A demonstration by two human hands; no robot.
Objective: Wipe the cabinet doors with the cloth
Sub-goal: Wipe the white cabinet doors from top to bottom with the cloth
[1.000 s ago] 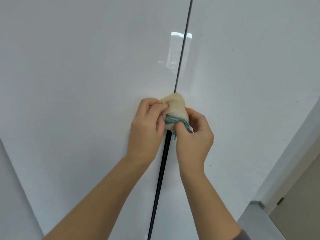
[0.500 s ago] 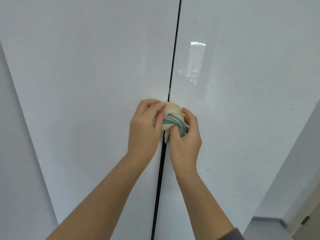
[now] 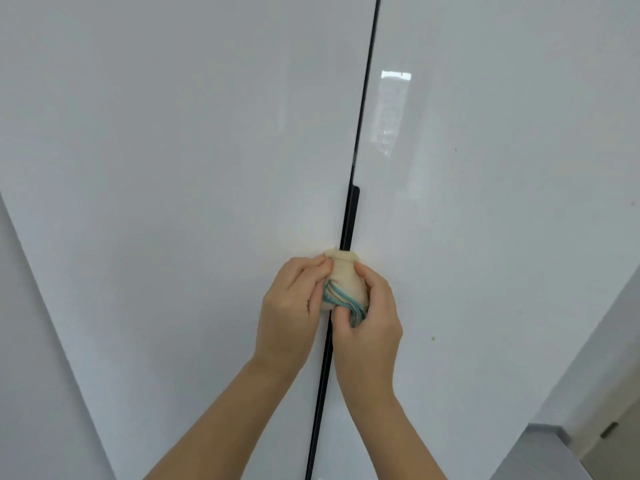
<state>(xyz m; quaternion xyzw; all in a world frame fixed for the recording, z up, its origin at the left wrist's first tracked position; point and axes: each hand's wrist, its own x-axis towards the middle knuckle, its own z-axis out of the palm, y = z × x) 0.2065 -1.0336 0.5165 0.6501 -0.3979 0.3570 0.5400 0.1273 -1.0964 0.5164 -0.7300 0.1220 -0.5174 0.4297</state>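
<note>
Two glossy white cabinet doors fill the view, the left door (image 3: 180, 168) and the right door (image 3: 502, 202), split by a dark vertical gap (image 3: 349, 216). A bunched cream cloth (image 3: 346, 280) with teal stripes sits over that gap at mid height. My left hand (image 3: 291, 306) grips the cloth from the left, fingers curled on it. On the other side my right hand (image 3: 370, 323) holds it too, thumb and fingers wrapped round its lower part. Much of the cloth is hidden between the two hands.
A pale wall (image 3: 20, 375) runs down the left edge. At lower right a grey ledge (image 3: 547, 452) and a side wall (image 3: 595, 358) stand beside the right door. A small greenish speck (image 3: 433, 338) marks the right door.
The view has tilted up, so more of the doors above the hands shows. Both hands keep hold of the cloth, which now sits more upright with its top showing.
</note>
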